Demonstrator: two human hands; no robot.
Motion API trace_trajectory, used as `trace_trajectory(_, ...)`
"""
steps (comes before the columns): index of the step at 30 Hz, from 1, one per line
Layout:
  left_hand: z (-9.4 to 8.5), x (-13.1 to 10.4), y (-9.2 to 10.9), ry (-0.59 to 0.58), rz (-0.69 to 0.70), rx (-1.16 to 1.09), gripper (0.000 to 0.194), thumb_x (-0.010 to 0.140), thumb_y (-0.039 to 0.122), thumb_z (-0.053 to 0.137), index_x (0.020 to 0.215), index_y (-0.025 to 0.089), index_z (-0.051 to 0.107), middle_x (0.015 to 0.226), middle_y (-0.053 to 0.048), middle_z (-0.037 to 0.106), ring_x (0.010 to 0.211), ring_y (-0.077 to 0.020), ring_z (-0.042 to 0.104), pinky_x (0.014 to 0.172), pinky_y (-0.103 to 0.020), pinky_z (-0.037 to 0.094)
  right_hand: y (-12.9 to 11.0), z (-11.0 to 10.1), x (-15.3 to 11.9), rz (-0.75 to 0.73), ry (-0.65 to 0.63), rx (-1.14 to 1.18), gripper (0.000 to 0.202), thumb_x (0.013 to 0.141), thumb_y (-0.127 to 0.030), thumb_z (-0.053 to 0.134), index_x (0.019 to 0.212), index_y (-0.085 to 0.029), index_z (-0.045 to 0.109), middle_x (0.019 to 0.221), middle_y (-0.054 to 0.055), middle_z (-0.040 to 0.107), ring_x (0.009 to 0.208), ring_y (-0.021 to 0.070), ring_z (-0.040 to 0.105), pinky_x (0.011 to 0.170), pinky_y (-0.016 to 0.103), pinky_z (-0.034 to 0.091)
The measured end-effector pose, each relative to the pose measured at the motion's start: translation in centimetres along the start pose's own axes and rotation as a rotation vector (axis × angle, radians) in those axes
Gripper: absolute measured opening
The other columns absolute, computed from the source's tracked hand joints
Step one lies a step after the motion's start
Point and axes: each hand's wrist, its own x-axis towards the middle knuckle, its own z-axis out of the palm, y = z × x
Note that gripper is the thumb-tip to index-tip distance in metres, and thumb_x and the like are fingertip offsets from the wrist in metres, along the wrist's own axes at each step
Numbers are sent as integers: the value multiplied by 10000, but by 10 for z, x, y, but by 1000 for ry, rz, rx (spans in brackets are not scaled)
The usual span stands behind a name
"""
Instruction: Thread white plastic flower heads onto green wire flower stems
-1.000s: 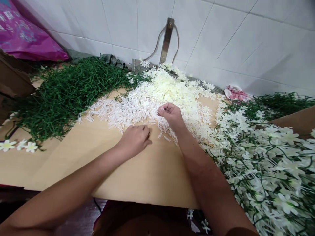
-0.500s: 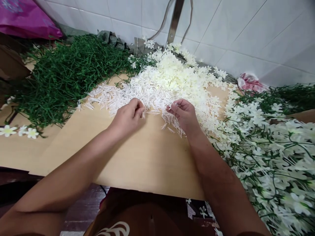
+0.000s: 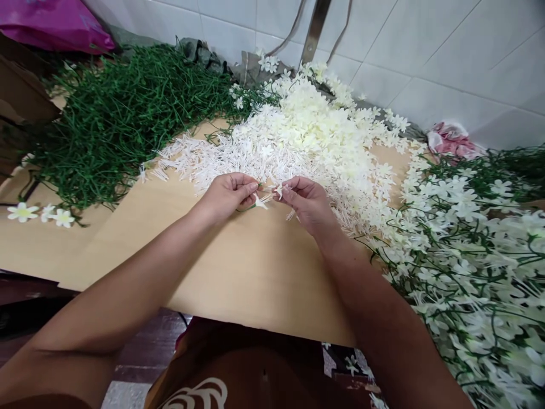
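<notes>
My left hand (image 3: 232, 196) is closed in a pinch on a thin green artificial flower stem (image 3: 247, 209), with a white blossom and pale stamens (image 3: 263, 200) at its end. Just to the right, my right hand (image 3: 307, 200) pinches a small white artificial flower (image 3: 280, 191) between thumb and forefinger. The fingertips of both hands are close together but apart, above the near edge of a heap of white stamens (image 3: 251, 149). Behind it spreads a pile of cream-white flower heads (image 3: 319, 119).
A mound of green stems (image 3: 140, 113) lies at the left on the cardboard (image 3: 238, 278). Finished-looking white flowers on stems (image 3: 481, 272) are massed at the right. Loose flowers (image 3: 23, 212) lie far left. A tiled wall (image 3: 426, 51) and a metal post (image 3: 315, 31) stand behind.
The hands have come closer together. The stem with its white blossom now shows at my left fingertips, and a white flower shows in my right. The view has shifted slightly.
</notes>
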Motion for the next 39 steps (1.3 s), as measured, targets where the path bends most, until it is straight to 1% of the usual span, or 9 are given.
trace_trajectory(3,3,1,-4,-43,10,6,174,735,243,693,652,150,571,546,22,571,488,-65,455,509,-212,354,2,2,0,15,15,26,336,575,-460,840,704,-205,662,677,-24,658,631,96,604,685,278,527)
trace_trajectory(8,8,-4,-5,-128,65,49,169,721,248,686,651,131,585,591,16,580,536,-65,475,533,-204,340,6,3,1,43,44,25,346,543,-456,860,679,-203,666,636,-28,665,621,102,621,674,265,522)
trace_trajectory(13,11,-8,-4,-167,13,22,161,742,234,636,642,133,561,496,56,489,438,-38,345,466,-196,238,11,2,3,53,36,-1,373,517,-478,865,659,-204,656,628,-28,671,604,111,622,650,269,520)
trace_trajectory(16,12,-7,-2,-162,-47,10,147,749,202,615,639,131,549,494,52,498,427,-33,342,455,-191,225,12,2,3,43,40,-9,376,520,-490,861,666,-210,658,628,-32,672,596,110,618,631,265,513)
trace_trajectory(19,12,-5,-2,-158,-63,21,141,753,197,611,645,127,553,498,52,499,421,-29,335,446,-190,210,12,3,2,21,50,-20,378,526,-494,857,662,-211,648,628,-34,670,590,102,611,625,259,507)
trace_trajectory(25,10,-3,-7,-151,-27,46,180,736,273,652,673,131,561,501,53,500,419,-30,333,436,-187,211,10,4,1,-25,60,-111,400,536,-512,844,658,-202,622,629,-29,658,587,99,588,610,258,496)
trace_trajectory(30,9,-3,-10,-165,-3,49,241,698,335,697,697,143,552,514,46,520,454,-47,405,447,-181,261,7,7,-2,-98,52,-242,380,591,-508,813,664,-198,607,695,1,677,646,117,611,616,271,510)
trace_trajectory(34,8,-1,-14,-188,36,60,198,722,296,679,699,139,559,510,45,530,452,-48,416,452,-176,281,4,6,-3,-103,-8,-295,346,618,-465,808,663,-194,599,698,12,674,649,127,617,615,283,518)
trace_trajectory(39,7,-1,-14,-257,21,65,153,781,202,611,664,139,536,474,59,494,419,-36,385,450,-169,284,7,1,-2,-49,-73,-341,341,607,-438,817,648,-183,594,641,-5,638,579,106,563,565,265,469)
